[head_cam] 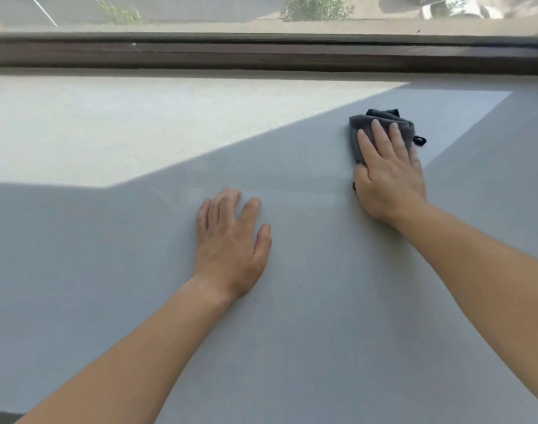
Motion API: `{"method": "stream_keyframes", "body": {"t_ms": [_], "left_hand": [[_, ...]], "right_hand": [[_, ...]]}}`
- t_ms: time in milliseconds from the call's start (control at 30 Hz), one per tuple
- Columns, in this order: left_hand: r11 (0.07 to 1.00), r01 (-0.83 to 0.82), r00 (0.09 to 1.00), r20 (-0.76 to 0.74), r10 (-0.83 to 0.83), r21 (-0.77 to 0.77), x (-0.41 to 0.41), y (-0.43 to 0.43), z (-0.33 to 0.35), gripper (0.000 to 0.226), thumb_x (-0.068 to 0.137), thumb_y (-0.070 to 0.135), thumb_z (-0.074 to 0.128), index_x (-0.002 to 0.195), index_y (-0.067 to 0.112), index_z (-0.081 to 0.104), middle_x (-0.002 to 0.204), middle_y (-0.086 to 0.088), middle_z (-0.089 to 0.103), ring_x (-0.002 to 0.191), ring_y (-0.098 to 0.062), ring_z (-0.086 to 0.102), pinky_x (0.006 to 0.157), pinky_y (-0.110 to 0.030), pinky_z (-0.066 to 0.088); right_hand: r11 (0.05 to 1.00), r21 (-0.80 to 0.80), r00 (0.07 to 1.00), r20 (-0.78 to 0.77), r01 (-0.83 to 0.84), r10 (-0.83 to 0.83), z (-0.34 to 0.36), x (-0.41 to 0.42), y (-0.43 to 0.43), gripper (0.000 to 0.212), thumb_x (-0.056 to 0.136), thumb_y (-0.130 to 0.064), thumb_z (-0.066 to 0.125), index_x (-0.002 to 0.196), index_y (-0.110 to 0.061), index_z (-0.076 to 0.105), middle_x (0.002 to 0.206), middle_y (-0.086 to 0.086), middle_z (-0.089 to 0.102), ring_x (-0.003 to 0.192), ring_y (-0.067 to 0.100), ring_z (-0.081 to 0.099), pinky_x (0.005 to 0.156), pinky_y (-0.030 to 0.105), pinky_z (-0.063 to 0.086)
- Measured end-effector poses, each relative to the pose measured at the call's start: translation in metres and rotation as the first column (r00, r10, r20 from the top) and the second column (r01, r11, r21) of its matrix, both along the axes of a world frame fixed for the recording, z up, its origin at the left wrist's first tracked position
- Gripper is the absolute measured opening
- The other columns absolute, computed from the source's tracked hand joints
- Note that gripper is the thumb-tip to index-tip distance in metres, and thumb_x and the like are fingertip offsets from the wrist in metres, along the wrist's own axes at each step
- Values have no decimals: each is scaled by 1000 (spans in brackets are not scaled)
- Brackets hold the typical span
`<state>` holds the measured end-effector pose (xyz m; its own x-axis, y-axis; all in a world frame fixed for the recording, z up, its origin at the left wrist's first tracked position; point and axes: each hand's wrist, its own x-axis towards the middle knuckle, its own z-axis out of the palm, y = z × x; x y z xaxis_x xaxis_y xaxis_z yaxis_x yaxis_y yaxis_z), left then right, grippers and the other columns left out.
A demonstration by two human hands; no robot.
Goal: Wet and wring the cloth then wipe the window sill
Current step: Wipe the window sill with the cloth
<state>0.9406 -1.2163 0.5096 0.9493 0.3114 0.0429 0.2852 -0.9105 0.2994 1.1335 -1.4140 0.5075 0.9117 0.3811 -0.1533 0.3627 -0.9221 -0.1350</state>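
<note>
A wide pale window sill (108, 240) fills the view, partly sunlit at the back left. A folded dark grey cloth (361, 125) with a small black loop lies on the sill at the right. My right hand (387, 172) presses flat on the cloth, fingers spread over it and pointing toward the window. My left hand (231, 243) rests flat on the bare sill in the middle, fingers apart, holding nothing. Most of the cloth is hidden under my right hand.
A dark brown window frame (261, 53) runs across the back edge of the sill. Through the glass, ground, shrubs and a parked car show outside. The sill's near edge appears at the bottom left corner.
</note>
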Motion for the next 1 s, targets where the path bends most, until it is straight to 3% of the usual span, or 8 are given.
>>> {"method": "stream_keyframes", "body": {"t_ms": [67, 233, 300, 467, 667, 867, 933, 1000], "left_hand": [[1000, 21, 1000, -7, -21, -23, 30, 8, 1, 61, 93, 46, 28, 142, 15, 44, 157, -19, 27, 149, -31, 15, 122, -46, 1], [998, 62, 984, -165, -63, -13, 95, 25, -7, 73, 93, 52, 16, 158, 21, 9, 166, -8, -10, 151, -21, -17, 121, -42, -14], [995, 76, 975, -212, -62, 58, 96, 27, -13, 74, 93, 56, 13, 158, 22, 1, 166, -9, -14, 151, -23, -20, 121, -45, -13], [993, 88, 975, -209, -69, 83, 94, 25, -15, 76, 94, 60, 12, 158, 20, 1, 165, -12, -14, 150, -25, -23, 121, -49, -10], [992, 93, 981, -176, -76, 91, 95, 25, -16, 77, 94, 61, 16, 158, 17, 13, 166, -15, -3, 152, -29, -14, 122, -52, -3], [994, 94, 980, -182, -82, 63, 96, 25, -14, 77, 94, 61, 15, 158, 17, 9, 166, -15, -9, 151, -28, -19, 121, -52, -7], [994, 89, 982, -173, -76, 68, 95, 24, -14, 77, 94, 61, 16, 158, 17, 11, 166, -15, -5, 152, -28, -16, 122, -52, -5], [993, 86, 985, -159, -72, 78, 95, 25, -16, 77, 94, 60, 17, 157, 16, 16, 166, -16, 0, 152, -29, -11, 122, -53, -1]], "right_hand": [[1000, 13, 1000, 12, 27, -28, 0, -1, 27, 66, 98, -34, 24, 161, -26, 8, 170, -3, -5, 155, 21, -12, 125, 47, -6], [914, 17, 914, 4, -405, 405, 0, -11, 34, 67, 94, -42, 19, 160, -29, 16, 170, -6, 4, 156, 16, -7, 126, 41, -4], [932, -2, 932, -6, -362, 362, 2, 23, 22, 68, 93, -42, 18, 161, -31, 16, 169, -8, 2, 155, 13, -9, 125, 37, -7], [996, 24, 996, 22, 91, -92, -2, 69, 67, 68, 95, -35, 24, 161, -28, 12, 170, -4, -1, 156, 20, -10, 125, 44, -6], [918, 56, 920, 52, -392, 389, -6, 48, 111, 69, 91, -40, 21, 158, -27, 26, 168, -3, 16, 156, 20, 7, 125, 46, 9], [993, 53, 993, 37, 109, -111, -5, 87, 88, 68, 93, -33, 26, 160, -29, 18, 170, -4, 5, 156, 18, -4, 126, 43, -2], [998, 56, 997, 70, 14, -17, -5, 69, 111, 67, 93, -35, 26, 160, -28, 18, 170, -3, 6, 156, 22, -3, 125, 46, 0], [969, 58, 969, 70, -240, 236, -7, 52, 120, 69, 92, -38, 22, 159, -27, 23, 169, -2, 12, 156, 22, 2, 125, 46, 4]]}}
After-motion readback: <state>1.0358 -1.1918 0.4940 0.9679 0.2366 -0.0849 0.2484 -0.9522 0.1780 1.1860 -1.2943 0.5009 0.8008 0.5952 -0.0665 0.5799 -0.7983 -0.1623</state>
